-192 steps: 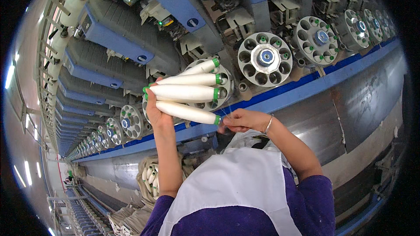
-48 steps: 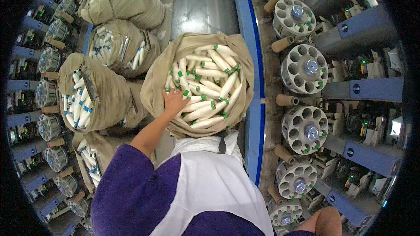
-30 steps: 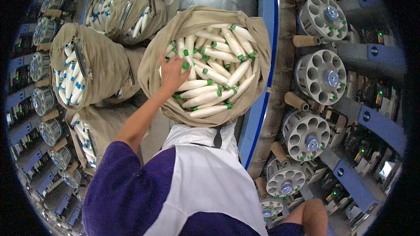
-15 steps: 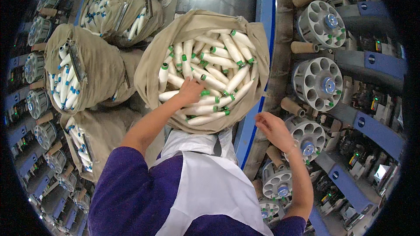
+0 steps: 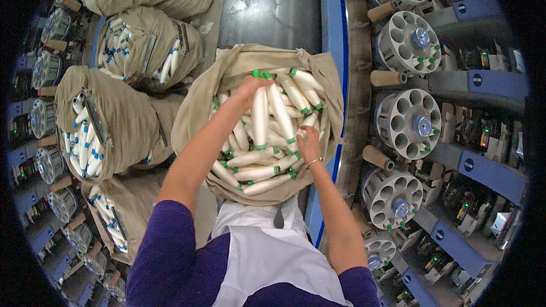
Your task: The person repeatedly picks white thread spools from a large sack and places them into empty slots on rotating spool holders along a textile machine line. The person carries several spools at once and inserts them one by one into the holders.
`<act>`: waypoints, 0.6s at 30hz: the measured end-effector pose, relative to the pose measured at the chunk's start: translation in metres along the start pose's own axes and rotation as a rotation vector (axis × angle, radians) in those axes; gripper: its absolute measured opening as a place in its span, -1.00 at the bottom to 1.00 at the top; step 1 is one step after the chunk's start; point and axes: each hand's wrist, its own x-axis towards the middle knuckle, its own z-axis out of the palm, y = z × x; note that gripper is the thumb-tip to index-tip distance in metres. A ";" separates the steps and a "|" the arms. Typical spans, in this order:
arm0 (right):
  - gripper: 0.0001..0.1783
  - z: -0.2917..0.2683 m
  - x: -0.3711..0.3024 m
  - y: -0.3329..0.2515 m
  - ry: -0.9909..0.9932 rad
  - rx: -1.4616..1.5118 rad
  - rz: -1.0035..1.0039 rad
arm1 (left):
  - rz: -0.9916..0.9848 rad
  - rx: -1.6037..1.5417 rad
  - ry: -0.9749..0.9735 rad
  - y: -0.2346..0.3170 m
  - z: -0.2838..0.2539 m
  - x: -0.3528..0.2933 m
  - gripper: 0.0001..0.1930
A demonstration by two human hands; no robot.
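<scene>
- Your left hand [image 5: 251, 88], a little above the centre of the frame, has its fingers closed around the green upper ends of two white bobbins [image 5: 260, 119].
- Those bobbins hang side by side at the centre of the frame, tilted slightly apart, their lower green ends above the pile.
- Your right hand [image 5: 309, 143], just right of centre, is near the lower end of the right-hand one; its fingers are bent, but you cannot tell from this view whether they grip anything.
- A bracelet [image 5: 314, 162] circles your right wrist.
- Below both hands, the wide beige sack [image 5: 192, 115] stands open at mid-frame, full of green-ended bobbins [image 5: 259, 174] lying at many angles.
- To your left, more sacks [image 5: 128, 116] run down the left side of the frame, holding white bobbins with blue ends [image 5: 85, 150].
- Along the right of the frame, round grey magazines [image 5: 401, 115] line the machine, with brown cones [image 5: 388, 78] beside them.
- A blue rail [image 5: 331, 28] runs down between sack and machine.
</scene>
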 end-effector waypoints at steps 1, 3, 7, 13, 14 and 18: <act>-0.60 0.000 -0.001 -0.001 -0.017 -0.042 0.055 | 0.015 -0.070 0.030 0.003 0.003 0.011 -0.67; -0.55 -0.004 -0.003 -0.001 -0.041 0.000 0.160 | 0.047 -0.205 0.082 0.003 0.013 0.035 -0.68; -0.38 -0.003 -0.001 0.007 -0.173 0.229 0.439 | 0.039 -0.366 0.131 -0.009 0.031 0.072 -0.67; -0.14 0.035 0.002 0.019 0.081 0.148 0.344 | -0.106 -0.349 -0.029 -0.025 0.025 0.085 -0.74; -0.12 0.035 0.002 0.019 0.071 0.146 0.355 | -0.130 -0.340 -0.058 -0.026 0.022 0.085 -0.75; -0.16 -0.003 -0.013 0.017 -0.171 0.745 0.624 | -0.168 -0.274 -0.149 -0.028 0.025 0.084 -0.73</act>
